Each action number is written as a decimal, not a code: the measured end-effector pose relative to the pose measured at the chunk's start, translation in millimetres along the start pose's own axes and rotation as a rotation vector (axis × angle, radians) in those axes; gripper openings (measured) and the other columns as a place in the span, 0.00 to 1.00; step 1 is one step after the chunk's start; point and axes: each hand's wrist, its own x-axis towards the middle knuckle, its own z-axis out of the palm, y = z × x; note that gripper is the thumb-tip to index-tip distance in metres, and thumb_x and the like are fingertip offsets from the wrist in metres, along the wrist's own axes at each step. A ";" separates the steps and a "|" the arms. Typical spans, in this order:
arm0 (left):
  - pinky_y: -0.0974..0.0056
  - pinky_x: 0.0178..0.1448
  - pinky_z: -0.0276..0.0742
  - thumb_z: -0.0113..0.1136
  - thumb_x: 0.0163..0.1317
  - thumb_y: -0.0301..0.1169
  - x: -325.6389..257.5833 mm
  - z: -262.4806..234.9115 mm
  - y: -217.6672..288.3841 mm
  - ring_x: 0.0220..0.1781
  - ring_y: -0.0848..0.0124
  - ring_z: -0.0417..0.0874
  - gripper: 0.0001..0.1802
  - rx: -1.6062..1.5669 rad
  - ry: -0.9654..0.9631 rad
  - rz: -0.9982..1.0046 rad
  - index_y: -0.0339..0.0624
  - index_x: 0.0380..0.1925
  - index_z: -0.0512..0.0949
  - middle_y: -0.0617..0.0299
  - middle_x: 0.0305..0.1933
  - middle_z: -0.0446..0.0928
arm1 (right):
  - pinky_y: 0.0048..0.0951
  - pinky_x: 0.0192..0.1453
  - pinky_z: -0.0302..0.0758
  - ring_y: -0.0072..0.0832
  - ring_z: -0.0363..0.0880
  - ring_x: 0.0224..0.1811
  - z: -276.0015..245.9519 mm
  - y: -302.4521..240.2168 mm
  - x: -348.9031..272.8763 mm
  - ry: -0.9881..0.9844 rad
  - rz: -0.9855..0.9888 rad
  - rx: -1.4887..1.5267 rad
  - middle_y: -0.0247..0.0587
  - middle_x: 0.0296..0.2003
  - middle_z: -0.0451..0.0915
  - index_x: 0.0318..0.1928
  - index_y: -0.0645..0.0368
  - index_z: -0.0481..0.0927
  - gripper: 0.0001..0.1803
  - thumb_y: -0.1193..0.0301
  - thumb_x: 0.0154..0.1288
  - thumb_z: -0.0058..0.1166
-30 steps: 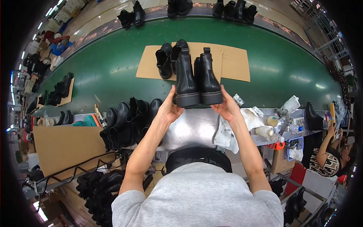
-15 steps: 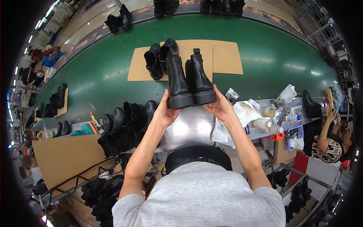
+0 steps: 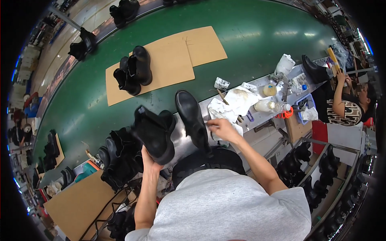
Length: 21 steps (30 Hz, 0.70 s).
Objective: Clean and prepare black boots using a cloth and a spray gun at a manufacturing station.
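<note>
1. We see one table (image 3: 257, 36), the largest thing here: a smooth green top with glossy highlights, edged on the near side by one shiny metal strip (image 3: 181, 138).
2. On the green top lie two cardboard sheets (image 3: 171, 60), flat, brown and overlapping; two black boots (image 3: 141, 66) stand close together on them.
3. We count two more black boots in front of the body. The first boot (image 3: 150, 134), chunky-soled, is raised and tilted at the left; the second boot (image 3: 189, 110), smooth and round-toed, is over the metal strip, toe pointing away from us.
4. Two hands: the left hand (image 3: 151, 161) grasps the first boot low, near its sole; the right hand (image 3: 222, 129), fingers bent and blurred, is just beside the second boot — we cannot tell whether it grips.
5. One heap of white cloth (image 3: 238, 99), crumpled and stained, lies right of the second boot.
6. Smallest: one round, yellowish jar (image 3: 269, 90) — squat, near the cloth.
</note>
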 end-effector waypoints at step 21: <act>0.50 0.52 0.67 0.52 0.58 0.59 19.4 45.7 13.3 0.47 0.66 0.74 0.27 0.406 0.149 0.275 0.51 0.47 0.71 0.62 0.43 0.75 | 0.35 0.29 0.71 0.32 0.75 0.21 -21.4 31.2 19.8 0.568 -0.012 -0.454 0.42 0.19 0.77 0.23 0.61 0.76 0.19 0.59 0.48 0.66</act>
